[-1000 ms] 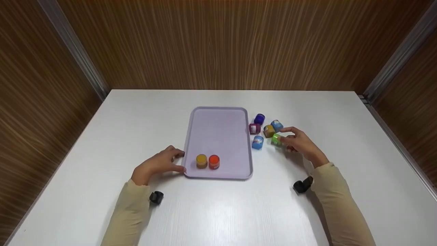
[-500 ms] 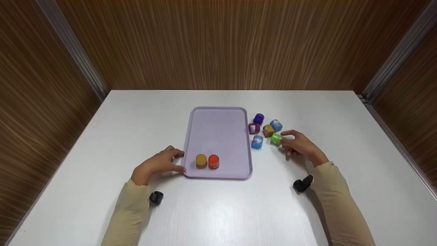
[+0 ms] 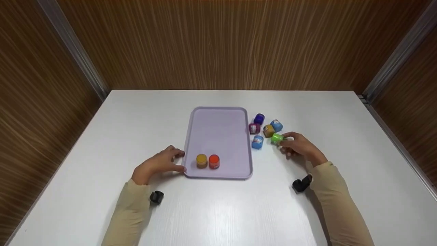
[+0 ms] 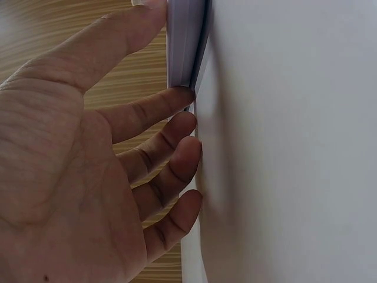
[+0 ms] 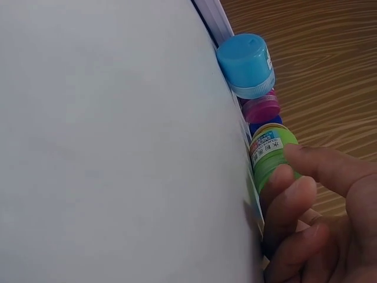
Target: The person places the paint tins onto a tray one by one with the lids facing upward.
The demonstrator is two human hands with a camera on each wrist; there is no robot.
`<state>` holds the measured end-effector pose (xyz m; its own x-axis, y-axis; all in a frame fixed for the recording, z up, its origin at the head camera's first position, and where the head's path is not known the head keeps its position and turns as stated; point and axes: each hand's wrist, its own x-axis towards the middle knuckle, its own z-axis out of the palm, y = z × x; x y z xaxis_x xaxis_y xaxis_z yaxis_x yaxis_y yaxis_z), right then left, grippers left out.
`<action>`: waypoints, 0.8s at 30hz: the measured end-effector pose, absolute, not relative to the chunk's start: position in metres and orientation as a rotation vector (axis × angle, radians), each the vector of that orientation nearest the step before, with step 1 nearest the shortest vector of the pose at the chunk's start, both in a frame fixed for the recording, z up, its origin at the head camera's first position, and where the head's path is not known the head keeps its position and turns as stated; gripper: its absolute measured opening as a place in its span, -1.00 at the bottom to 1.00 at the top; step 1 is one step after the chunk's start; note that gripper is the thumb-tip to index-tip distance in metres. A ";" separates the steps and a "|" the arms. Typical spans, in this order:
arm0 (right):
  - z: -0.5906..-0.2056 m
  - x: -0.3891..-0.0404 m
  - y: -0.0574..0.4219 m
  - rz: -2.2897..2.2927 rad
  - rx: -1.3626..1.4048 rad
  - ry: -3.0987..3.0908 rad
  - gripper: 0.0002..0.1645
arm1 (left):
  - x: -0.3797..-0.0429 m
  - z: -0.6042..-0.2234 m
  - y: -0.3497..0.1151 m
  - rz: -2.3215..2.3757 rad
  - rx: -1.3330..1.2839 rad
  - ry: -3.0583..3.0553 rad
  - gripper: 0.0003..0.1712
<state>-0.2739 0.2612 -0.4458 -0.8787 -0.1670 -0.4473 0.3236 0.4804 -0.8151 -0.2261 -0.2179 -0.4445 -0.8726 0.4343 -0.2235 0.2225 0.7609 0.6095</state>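
White tabletop (image 3: 146,119) with a soft sheen. Lying flat between left hand (image 3: 157,164) and right hand (image 3: 300,147), a lilac tray (image 3: 218,126), its left edge against the left hand. Between tray and right hand, nearest the tray, a light-blue jar (image 3: 257,142) and a maroon jar (image 3: 254,128); farther off from both hands, a purple jar (image 3: 259,119). Just ahead of the right hand, a mustard jar (image 3: 268,131) and a second blue jar (image 3: 276,125). Pinched by the right hand, a green jar (image 3: 277,138), perhaps touching the tabletop.
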 end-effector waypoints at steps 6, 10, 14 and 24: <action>-0.445 -0.273 0.262 -1.377 0.127 2.261 -0.21 | -0.227 -0.445 -0.218 0.835 0.508 2.607 -0.24; -0.445 -0.273 0.262 -1.369 0.124 2.265 -0.19 | -0.227 -0.445 -0.218 0.836 0.510 2.605 -0.24; -0.445 -0.272 0.263 -1.375 0.128 2.260 -0.22 | -0.227 -0.445 -0.217 0.840 0.509 2.605 -0.23; -0.448 -0.273 0.262 -1.372 0.150 2.297 -0.25 | -0.225 -0.443 -0.217 0.841 0.478 2.596 -0.21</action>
